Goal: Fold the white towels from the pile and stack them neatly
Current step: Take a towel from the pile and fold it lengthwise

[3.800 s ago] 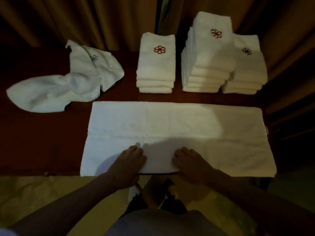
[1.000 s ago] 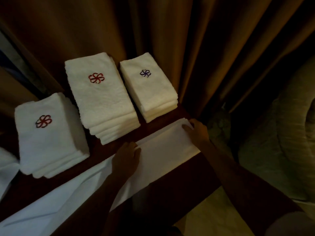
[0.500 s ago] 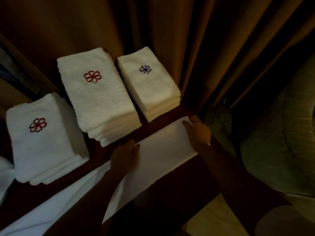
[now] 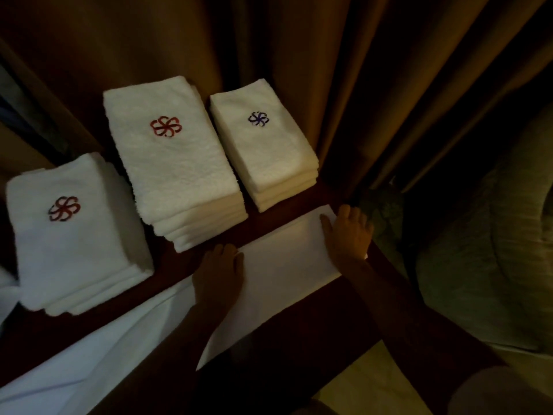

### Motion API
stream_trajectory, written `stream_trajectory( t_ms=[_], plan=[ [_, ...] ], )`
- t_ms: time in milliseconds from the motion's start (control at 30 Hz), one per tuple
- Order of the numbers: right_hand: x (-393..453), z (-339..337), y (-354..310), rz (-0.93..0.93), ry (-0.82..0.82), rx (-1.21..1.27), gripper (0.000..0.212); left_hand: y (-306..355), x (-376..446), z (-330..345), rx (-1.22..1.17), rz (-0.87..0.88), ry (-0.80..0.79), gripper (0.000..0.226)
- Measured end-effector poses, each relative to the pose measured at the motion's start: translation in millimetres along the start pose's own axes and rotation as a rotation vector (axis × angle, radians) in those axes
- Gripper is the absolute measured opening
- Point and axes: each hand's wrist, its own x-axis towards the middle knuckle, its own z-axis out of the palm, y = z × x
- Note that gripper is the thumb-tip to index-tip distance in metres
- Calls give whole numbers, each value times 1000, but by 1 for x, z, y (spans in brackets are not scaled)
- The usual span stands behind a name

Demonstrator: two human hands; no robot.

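**Hands flat on the towel end, fold at risk of skewing**

Right hand point(image 4: 347, 235) lying spread on the far right end of the long white terry towel point(image 4: 284, 265), fingers straight and slightly apart, fingertips reaching over the towel's end edge, pressing rather than gripping. Left hand point(image 4: 220, 272) resting flat on the same strip a little further in, fingers together and relaxed, holding nothing. Towel stretching as a narrow folded band along the near side of the dark red-brown wooden table point(image 4: 302, 333), its other end running off the lower left of the view.

Judging the risks: layers sliding apart under the palms if one hand is lifted early, leaving the long edges misaligned; right end slipping off the table corner, being so near it; a crooked crease spoiling the fit with the finished piles.

Just beyond the towel: the small folded white stack with a blue flower emblem point(image 4: 263, 145), the taller folded white stack with a red flower emblem point(image 4: 176, 163) and the left-hand folded white stack with a dark red emblem point(image 4: 71, 232). Brown pleated curtain point(image 4: 359, 70) hanging behind.
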Motion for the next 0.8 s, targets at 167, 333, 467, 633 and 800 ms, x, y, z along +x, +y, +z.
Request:
stream_trajectory(
  t_ms=[167, 333, 467, 633, 800],
  plan=[
    [-27, -1, -41, -519, 68, 199, 44, -8, 8, -3, -15, 64, -24, 39],
    [-53, 26, -59, -802, -120, 162, 48, -18, 12, -11, -84, 79, -140, 49],
    [-49, 25, -50, -806, -117, 134, 47, -32, 4, -23, -54, -5, -260, 28],
    [-48, 22, -32, -831, -136, 104, 46, -73, -12, -31, -133, -106, -230, 37],
    [-56, 15, -22, -818, -168, 52, 50, -70, -25, -28, -181, -95, -236, 37]
  ],
)
